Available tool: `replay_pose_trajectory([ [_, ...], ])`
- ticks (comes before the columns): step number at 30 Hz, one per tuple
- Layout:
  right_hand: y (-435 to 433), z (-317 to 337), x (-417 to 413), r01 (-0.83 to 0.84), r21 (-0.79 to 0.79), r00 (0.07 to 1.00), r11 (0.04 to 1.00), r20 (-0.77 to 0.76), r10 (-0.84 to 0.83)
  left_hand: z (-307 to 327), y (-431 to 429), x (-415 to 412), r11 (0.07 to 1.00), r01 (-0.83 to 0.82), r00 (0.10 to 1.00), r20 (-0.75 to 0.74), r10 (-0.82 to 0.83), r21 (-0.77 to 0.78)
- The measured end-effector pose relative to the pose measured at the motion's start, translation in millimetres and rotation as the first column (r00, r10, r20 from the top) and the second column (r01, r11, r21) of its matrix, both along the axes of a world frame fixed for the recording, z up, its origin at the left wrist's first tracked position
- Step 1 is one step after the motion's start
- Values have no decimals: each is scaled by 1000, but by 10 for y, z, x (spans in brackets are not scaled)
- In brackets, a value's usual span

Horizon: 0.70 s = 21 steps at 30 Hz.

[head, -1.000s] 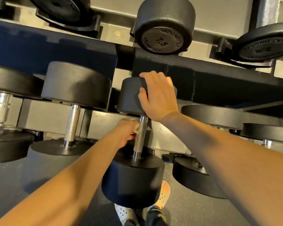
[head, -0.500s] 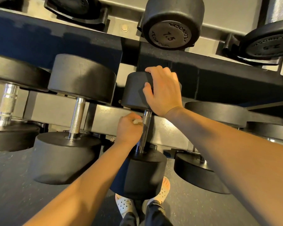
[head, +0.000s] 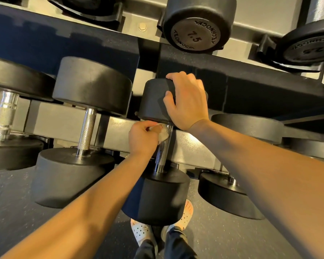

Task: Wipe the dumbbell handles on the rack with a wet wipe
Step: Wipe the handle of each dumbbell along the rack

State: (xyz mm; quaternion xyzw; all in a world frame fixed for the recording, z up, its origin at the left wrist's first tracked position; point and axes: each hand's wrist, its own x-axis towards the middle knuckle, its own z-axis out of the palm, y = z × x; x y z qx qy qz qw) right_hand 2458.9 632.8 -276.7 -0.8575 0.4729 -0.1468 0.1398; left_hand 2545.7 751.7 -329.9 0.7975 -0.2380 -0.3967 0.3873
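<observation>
A black dumbbell [head: 163, 195] lies on the lower shelf of a rack [head: 195, 144], its knurled metal handle [head: 162, 152] running away from the viewer. The left hand [head: 141, 139], fingers curled around a crumpled white wet wipe [head: 164, 134], presses it against the far end of that handle, just below the dumbbell's far head. The right hand [head: 187, 101] grips that far head, fingers hooked over its top and thumb on its side.

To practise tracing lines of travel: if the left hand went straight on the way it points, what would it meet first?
The dumbbell handle: the left hand holds the wet wipe against its top. Just beyond lies the heel of the right hand, which grips the far head; depth is unclear.
</observation>
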Motion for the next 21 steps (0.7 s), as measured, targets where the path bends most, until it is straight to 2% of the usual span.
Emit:
replay_pose_trajectory([
  [3,-2,-5,4,-4,4,1000,1000,0,4,-27,-40,-43,996,70,997,30,-71,52],
  [6,-4,0,6,-10,8,1000,1000,1,10,2,127,18,944,297,949,64,-308,143],
  [7,-7,2,8,-11,9,1000,1000,0,11,-16,207,63,881,416,895,69,-440,226],
  [9,-14,9,6,-11,14,1000,1000,-2,11,-30,328,124,677,609,731,38,-681,414],
  [10,-17,10,3,-10,18,1000,1000,-3,10,-57,341,148,586,650,664,13,-748,484],
  [12,-15,14,-2,-12,23,1000,1000,-7,12,-59,281,162,497,665,604,-10,-797,558],
  [13,-9,15,0,-14,25,1000,1000,-7,14,-58,240,149,528,645,640,-13,-768,552],
  [14,-7,15,-1,-15,25,1000,1000,-5,15,-52,194,133,625,592,737,-28,-676,509],
  [16,-8,14,-3,-15,21,1000,1000,-3,15,-28,136,109,853,380,924,-111,-365,357],
  [17,-8,13,-4,-18,17,1000,1000,-8,18,-6,140,93,921,268,960,-159,-231,283],
  [18,-9,11,-5,-22,12,1000,1000,-15,22,28,162,70,944,224,960,-220,-172,241],
  [19,-14,8,-7,-25,7,999,1000,-21,25,49,202,48,940,252,943,-278,-185,229],
  [20,-18,4,-9,-29,5,999,1000,-26,29,43,254,48,907,342,913,-313,-261,243],
  [21,-15,2,-11,-31,8,999,999,-27,31,36,306,72,834,473,869,-304,-389,284],
])
